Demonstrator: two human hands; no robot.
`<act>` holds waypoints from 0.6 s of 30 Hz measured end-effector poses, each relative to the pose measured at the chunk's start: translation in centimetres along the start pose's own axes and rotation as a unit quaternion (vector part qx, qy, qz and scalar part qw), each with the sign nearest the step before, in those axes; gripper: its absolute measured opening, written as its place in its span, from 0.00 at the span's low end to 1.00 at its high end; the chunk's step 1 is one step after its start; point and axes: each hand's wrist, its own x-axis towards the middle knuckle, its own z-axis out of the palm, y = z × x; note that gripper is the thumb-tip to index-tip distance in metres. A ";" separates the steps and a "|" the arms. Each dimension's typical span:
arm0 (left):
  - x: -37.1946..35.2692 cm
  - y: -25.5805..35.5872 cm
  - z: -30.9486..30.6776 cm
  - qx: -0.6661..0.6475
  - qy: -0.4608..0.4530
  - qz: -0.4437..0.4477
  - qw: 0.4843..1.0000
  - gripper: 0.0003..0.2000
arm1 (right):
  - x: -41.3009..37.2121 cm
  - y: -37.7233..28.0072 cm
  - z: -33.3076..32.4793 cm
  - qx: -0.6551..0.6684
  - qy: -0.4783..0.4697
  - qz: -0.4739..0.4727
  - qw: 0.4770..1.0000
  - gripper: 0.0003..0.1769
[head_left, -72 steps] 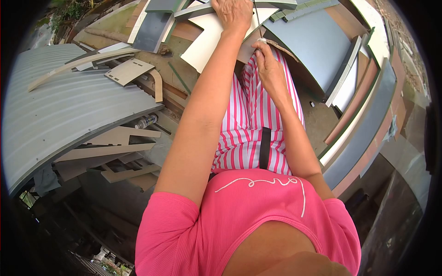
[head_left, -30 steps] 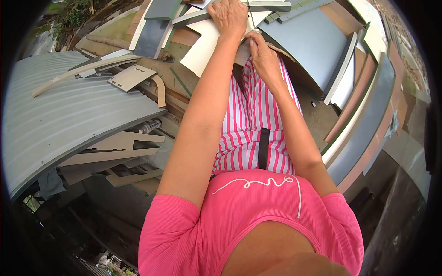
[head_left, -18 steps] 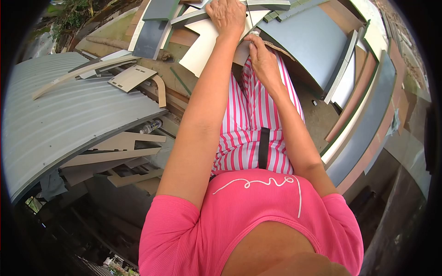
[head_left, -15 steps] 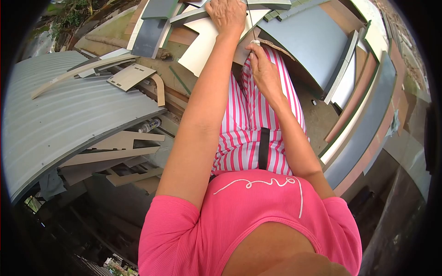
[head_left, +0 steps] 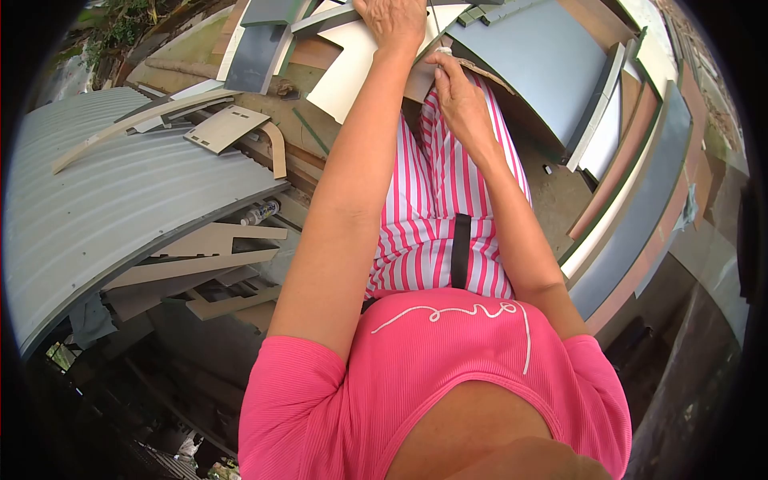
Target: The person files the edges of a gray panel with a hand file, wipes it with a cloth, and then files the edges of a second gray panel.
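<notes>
At the top edge, my left hand [head_left: 398, 30] is closed over a narrow grey board strip [head_left: 328, 18], with its fingertips partly cut off by the frame. My right hand [head_left: 464, 100], closer to my body, is closed round the white end [head_left: 443, 51] of a thin, dark, rod-like tool. The tool's thin shaft [head_left: 434, 20] runs upward beside my left hand; its far end is out of view. Beneath my hands lies a cream board [head_left: 352, 68] with a cut-out edge. My legs in striped trousers [head_left: 460, 152] are right below.
A large grey-blue panel [head_left: 532, 72] leans at the right, beside long curved-looking boards [head_left: 652, 200]. At the left are a corrugated metal sheet [head_left: 136, 184], a small slotted board [head_left: 226, 128], a spray can [head_left: 261, 212] and stacked offcuts [head_left: 200, 268].
My right hand and the white end of the tool have moved away from my body, toward my left hand. My left hand stays on the strip. The whole view has shifted slightly.
</notes>
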 end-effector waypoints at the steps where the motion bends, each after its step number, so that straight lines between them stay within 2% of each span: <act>1: 0.1 0.2 -0.3 -0.001 0.002 0.004 1.000 0.15 | 0.8 0.0 0.0 0.001 0.004 -0.001 1.000 0.13; 4: 0.2 0.6 -1.2 0.005 0.009 0.009 1.000 0.14 | 3.5 0.1 0.3 -0.026 0.011 -0.028 0.999 0.13; 7: 0.5 0.6 -1.4 0.001 0.009 0.006 1.000 0.13 | 1.4 0.6 0.3 -0.024 0.009 -0.024 0.999 0.13; 10: 0.1 0.3 -0.9 -0.003 -0.028 -0.006 1.000 0.13 | 0.3 0.3 0.1 -0.023 -0.001 -0.014 1.000 0.13; 13: 0.1 0.2 -0.7 -0.020 0.008 0.025 0.999 0.12 | 2.0 0.2 0.0 0.008 -0.010 0.010 1.000 0.13; 15: 0.0 0.4 -1.3 0.009 0.023 0.050 0.998 0.11 | 3.9 0.5 0.4 -0.041 0.025 -0.052 0.997 0.13; 17: 0.2 0.4 -1.5 -0.010 0.029 0.043 0.999 0.12 | 4.0 0.8 0.6 -0.046 0.038 -0.068 0.996 0.12; 18: 0.3 0.4 -1.3 -0.030 0.031 0.033 0.999 0.12 | 3.2 0.4 0.3 -0.021 0.023 -0.039 0.999 0.12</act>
